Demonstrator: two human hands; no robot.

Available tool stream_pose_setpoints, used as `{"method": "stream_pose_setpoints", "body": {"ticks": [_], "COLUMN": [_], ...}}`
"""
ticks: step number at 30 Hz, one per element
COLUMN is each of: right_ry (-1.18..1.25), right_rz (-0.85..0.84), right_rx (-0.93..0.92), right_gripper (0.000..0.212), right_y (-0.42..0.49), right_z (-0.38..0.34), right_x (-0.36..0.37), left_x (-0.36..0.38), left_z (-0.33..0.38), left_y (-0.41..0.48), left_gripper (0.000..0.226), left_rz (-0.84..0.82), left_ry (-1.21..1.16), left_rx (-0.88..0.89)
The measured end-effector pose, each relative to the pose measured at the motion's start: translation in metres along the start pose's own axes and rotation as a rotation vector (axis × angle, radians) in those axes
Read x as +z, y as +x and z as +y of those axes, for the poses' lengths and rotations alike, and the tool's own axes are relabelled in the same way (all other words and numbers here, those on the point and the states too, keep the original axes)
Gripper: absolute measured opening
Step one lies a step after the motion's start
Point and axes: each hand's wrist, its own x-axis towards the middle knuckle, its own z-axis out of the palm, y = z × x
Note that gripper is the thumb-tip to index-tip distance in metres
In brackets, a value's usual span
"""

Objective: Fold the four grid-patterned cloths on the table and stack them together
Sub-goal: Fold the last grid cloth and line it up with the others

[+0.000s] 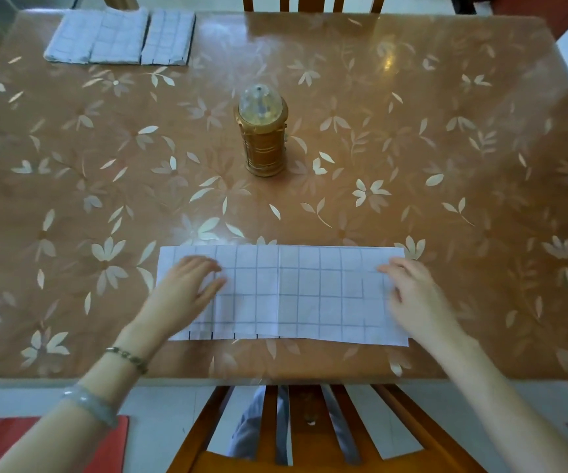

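Long white grid-patterned cloth strip point(296, 291) lies flat at the near edge of the brown flower-print table point(446, 148), right in front of the person. Left hand point(187, 285) rests flat on its left end, fingers straight, not gripping. Right hand point(415, 295) is on the right end but it's blurry, can't tell if it's pinching the cloth. Gold lantern w/ clear dome top point(264, 138) stands mid-table, well apart from the strip. Folded grid cloths point(115, 37) sit at the far left corner. Wooden slat-back chair point(310, 421) is btw the person and the table.
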Motion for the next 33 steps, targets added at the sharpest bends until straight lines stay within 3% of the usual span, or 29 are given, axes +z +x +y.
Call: {"method": "stream_pose_setpoints", "body": {"ticks": [3,7,11,21,26,33], "right_ry": [0.080,0.074,0.024,-0.181,-0.270,-0.368], "right_rz": [0.026,-0.013,-0.055,-0.093,-0.045,-0.020], "right_rx": [-0.132,-0.248,-0.251,-0.255,-0.206,-0.068], "right_gripper": [0.045,0.066,0.062,0.068,0.066,0.067], "right_y": [0.023,0.044,0.056,0.065,0.065,0.063], "right_z": [-0.052,-0.103,-0.116,-0.058,0.004,0.074], "right_x": [0.046,0.095,0.122,0.131,0.110,0.079], "left_x": [0.048,0.082,0.099,0.109,0.097,0.067], "left_z": [0.031,0.044,0.044,0.035,-0.001,-0.060], "left_y": [0.025,0.051,0.053,0.046,0.033,0.009], "left_gripper": [0.055,0.056,0.056,0.065,0.070,0.075], "left_rz": [0.094,0.057,0.034,0.031,0.038,0.037], "left_ry": [0.083,0.168,0.203,0.230,0.249,0.289], "left_rx": [0.203,0.205,0.175,-0.024,-0.196,-0.262]}}
